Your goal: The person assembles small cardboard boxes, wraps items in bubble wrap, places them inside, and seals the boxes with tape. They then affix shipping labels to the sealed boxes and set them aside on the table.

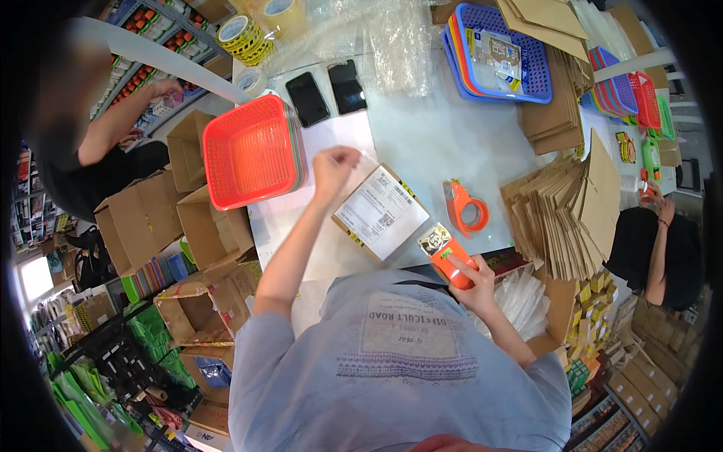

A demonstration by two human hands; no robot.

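Note:
A small carton [382,212] lies tilted on the white table, with a printed white shipping label on its top and yellow-black tape at its edges. At its upper left corner is my left hand [336,169], fingers bunched together; whether a thin piece is pinched there is hard to tell. My right hand [475,282] grips an orange hand-held tool [448,255] with a shiny, yellow-edged end, near the carton's lower right corner. The tool's exact kind is unclear. Just beyond it, an orange tape dispenser [467,209] rests on the table.
Stacked plastic baskets, red on top [251,150], stand at left, and blue ones [502,56] at back right. Two phones [308,99], tape rolls [244,39] and bubble wrap [395,45] lie at the back. Folded cartons [559,214] line the right. Two other people work nearby.

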